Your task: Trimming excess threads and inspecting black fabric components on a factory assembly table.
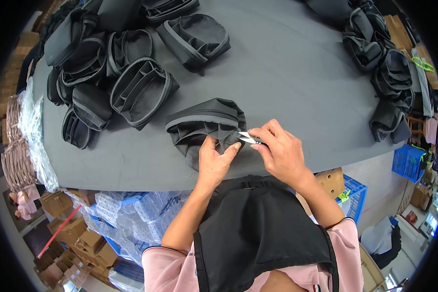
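Observation:
A black zippered pouch (207, 109) with inner dividers lies open on the grey table in front of me. My left hand (215, 160) grips its near right edge, thumb outside and fingers tucked in. In my right hand (283, 150) is a pair of small thread snips (249, 138), held between thumb and fingers. The snips' two pale blades are spread apart and point left, right at the pouch's edge beside my left thumb. Whether a thread lies between the blades is too small to tell.
Several similar black pouches (143, 90) are heaped at the table's far left, and more pouches (393, 73) line its right edge. Clear plastic wrap (39, 141) hangs at the left edge. Below the table are a blue crate (357, 197) and cardboard boxes (90, 243).

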Demonstrator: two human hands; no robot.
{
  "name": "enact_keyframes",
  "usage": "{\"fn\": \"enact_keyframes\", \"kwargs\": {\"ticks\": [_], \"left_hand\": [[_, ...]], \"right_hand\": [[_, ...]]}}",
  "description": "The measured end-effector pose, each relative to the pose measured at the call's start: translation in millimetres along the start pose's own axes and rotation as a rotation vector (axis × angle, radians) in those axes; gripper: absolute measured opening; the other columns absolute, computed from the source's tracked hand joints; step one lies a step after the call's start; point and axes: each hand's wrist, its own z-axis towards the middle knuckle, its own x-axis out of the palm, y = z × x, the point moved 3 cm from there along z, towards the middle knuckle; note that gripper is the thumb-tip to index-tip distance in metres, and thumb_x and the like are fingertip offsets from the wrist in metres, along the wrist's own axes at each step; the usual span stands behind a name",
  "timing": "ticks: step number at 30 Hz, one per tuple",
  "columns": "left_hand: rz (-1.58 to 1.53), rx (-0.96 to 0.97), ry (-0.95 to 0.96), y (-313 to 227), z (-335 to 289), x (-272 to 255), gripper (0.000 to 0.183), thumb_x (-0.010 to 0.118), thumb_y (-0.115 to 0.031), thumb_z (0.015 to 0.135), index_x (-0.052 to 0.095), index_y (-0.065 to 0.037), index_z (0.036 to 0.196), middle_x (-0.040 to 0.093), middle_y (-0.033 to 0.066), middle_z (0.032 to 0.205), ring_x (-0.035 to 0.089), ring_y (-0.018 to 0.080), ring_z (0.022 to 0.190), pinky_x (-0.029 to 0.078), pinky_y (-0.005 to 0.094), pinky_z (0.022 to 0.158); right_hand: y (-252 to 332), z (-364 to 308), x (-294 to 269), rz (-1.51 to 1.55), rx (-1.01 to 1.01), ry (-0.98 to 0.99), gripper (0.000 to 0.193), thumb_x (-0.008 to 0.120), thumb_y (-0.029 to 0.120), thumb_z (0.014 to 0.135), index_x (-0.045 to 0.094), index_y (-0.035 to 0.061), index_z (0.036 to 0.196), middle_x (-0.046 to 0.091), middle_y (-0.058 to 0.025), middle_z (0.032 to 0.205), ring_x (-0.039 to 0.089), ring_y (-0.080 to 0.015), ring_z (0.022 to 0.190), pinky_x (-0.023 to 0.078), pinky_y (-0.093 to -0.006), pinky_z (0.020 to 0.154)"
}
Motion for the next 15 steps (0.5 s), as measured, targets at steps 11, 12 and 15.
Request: {"fn": "enact_keyframes", "kwargs": {"ticks": [11,12,15], "left_hand": [[-0.134,-0.029,0.013,-3.9,-2.7,-0.7,0.031,0.071,-0.010,0.075,0.057,0.003,0.100,0.062,0.0089,0.094,0.056,0.0138,0.087,0.044,0.0273,0.080],[-0.107,-0.037,0.018,-1.4,-2.5,-1.9,0.032,0.071,-0.010,0.075,0.057,0.003,0.100,0.062,0.0089,0.095,0.056,0.0139,0.088,0.044,0.0275,0.080],[-0.085,-0.052,0.029,-0.4,-2.3,-1.7,0.032,0.071,-0.010,0.075,0.057,0.003,0.101,0.062,0.0091,0.096,0.056,0.0140,0.088,0.044,0.0278,0.081]], "right_hand": [[3.3,7.9,-5.6,-0.082,-0.128,0.005,0.024,0.068,0.007,0.071,0.063,0.0100,0.094,0.053,-0.0018,0.079,0.054,-0.0212,0.062,0.043,-0.0323,0.058],[4.1,8.1,-6.0,-0.088,-0.130,0.006,0.024,0.068,0.007,0.071,0.063,0.0101,0.094,0.053,-0.0015,0.079,0.054,-0.0210,0.062,0.043,-0.0318,0.058],[3.6,8.4,-6.3,-0.107,-0.135,0.011,0.023,0.069,0.008,0.071,0.064,0.0099,0.093,0.054,-0.0012,0.077,0.055,-0.0202,0.063,0.044,-0.0312,0.059]]}}
